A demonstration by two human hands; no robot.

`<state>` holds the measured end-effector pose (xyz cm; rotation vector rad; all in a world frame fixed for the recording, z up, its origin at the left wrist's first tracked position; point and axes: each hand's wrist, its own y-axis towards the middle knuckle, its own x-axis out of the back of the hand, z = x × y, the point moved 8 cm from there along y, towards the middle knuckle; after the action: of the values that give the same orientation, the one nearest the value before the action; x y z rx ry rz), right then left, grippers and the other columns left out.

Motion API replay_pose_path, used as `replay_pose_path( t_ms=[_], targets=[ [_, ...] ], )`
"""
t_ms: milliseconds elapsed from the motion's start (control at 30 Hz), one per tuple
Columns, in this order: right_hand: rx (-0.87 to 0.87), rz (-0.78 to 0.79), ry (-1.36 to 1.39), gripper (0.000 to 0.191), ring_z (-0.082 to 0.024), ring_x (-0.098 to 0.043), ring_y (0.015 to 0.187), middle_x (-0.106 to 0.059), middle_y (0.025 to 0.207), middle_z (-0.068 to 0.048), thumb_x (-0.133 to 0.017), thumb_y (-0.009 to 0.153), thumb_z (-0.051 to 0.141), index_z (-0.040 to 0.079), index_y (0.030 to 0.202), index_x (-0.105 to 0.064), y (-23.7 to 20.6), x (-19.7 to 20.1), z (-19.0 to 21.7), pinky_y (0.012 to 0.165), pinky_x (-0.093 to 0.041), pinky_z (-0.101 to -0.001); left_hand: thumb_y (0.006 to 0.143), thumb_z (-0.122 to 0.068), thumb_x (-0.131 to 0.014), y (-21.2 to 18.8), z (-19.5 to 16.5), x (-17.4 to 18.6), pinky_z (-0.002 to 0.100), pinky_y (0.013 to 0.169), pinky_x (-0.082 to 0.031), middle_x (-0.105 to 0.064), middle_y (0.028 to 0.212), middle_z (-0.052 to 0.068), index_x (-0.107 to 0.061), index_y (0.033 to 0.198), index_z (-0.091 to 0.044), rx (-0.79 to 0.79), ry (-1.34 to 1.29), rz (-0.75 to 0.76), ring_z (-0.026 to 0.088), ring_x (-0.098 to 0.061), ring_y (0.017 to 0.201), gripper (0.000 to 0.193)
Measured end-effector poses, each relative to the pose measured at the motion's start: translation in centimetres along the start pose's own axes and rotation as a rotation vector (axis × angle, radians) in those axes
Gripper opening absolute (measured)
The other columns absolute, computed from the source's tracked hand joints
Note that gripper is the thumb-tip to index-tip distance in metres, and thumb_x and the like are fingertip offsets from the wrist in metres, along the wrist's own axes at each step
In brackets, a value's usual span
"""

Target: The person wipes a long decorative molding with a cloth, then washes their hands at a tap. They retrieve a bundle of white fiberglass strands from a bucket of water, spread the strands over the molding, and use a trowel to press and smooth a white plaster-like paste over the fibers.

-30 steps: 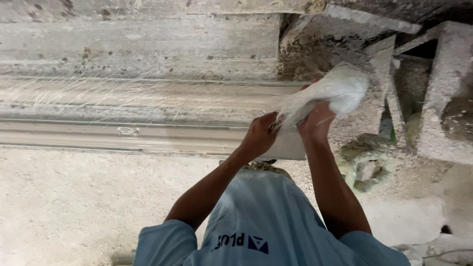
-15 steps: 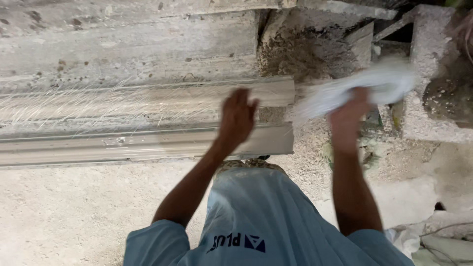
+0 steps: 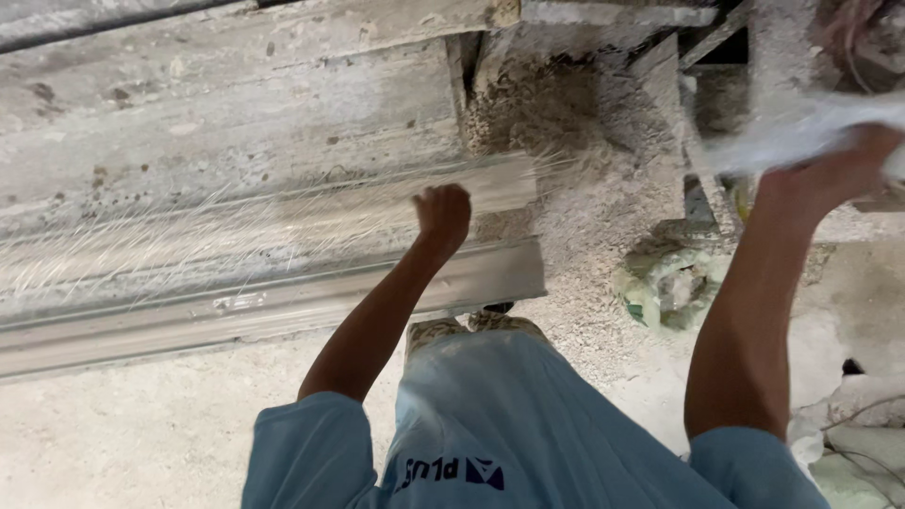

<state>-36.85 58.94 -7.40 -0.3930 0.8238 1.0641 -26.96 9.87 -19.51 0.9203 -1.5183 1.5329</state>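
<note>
Above long grey mouldings (image 3: 283, 283), left hand (image 3: 443, 215) fisted, right hand (image 3: 830, 174) gripping white bag (image 3: 801, 132)

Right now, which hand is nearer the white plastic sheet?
Right. The right hand grips the white plastic sheet at the upper right; the left hand is closed over the long beam, well apart.

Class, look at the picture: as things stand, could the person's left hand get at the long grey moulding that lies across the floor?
Probably yes. The left hand is closed in a fist right above the long grey moulding, with nothing between them. The right hand is off to the side, gripping a white bag.
</note>
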Motion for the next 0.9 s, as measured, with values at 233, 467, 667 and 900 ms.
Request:
replay_pose_path(
  t_ms=[233, 467, 667, 900],
  targets=[
    [-0.385, -0.426, 0.031, 0.051, -0.025, -0.071, 0.093, -0.065, 0.107, -0.014, -0.038, 0.101, 0.043, 0.004, 0.131, -0.053, -14.2, -0.1, -13.1, 0.082, -0.066, -0.0416, 0.117, -0.021, -0.049, -7.8, -10.0, 7.6, 0.057, 0.101, -0.053, -0.060, 0.137, 0.034, -0.053, 0.141, 0.012, -0.602, -0.878, -0.688, 0.042, -0.062, 0.122, 0.040],
    [-0.142, -0.108, 0.018, 0.050, -0.031, -0.060, 0.124, -0.055, 0.134, -0.016, -0.041, 0.111, 0.042, 0.008, 0.146, -0.050, -7.8, -3.2, -6.4, 0.111, -0.051, -0.0591, 0.106, -0.015, -0.060, -5.2, -6.9, 6.4, 0.035, 0.061, -0.059, -0.074, 0.088, 0.012, -0.069, 0.099, -0.003, -0.456, -0.746, -0.624, 0.019, -0.067, 0.075, 0.017],
    [0.174, 0.186, -0.042, 0.043, -0.040, -0.051, 0.137, -0.052, 0.150, -0.020, -0.052, 0.112, 0.035, 0.010, 0.147, -0.050, 0.3, -1.1, 3.1, 0.116, -0.047, -0.0623, 0.102, -0.020, -0.053, -1.3, -2.6, 4.3, 0.047, 0.073, -0.055, -0.075, 0.089, 0.010, -0.072, 0.099, -0.008, -0.318, -0.293, -0.531, 0.025, -0.069, 0.084, 0.023],
    [0.187, 0.276, -0.057, 0.039, -0.033, -0.056, 0.133, -0.057, 0.142, -0.014, -0.051, 0.113, 0.029, 0.009, 0.146, -0.050, -3.1, -2.5, 2.6, 0.115, -0.049, -0.0516, 0.110, -0.032, -0.051, -1.1, -0.2, 3.3, 0.053, 0.092, -0.051, -0.074, 0.101, 0.011, -0.069, 0.110, -0.009, -0.118, -0.162, -0.379, 0.030, -0.069, 0.100, 0.029]
  ],
)
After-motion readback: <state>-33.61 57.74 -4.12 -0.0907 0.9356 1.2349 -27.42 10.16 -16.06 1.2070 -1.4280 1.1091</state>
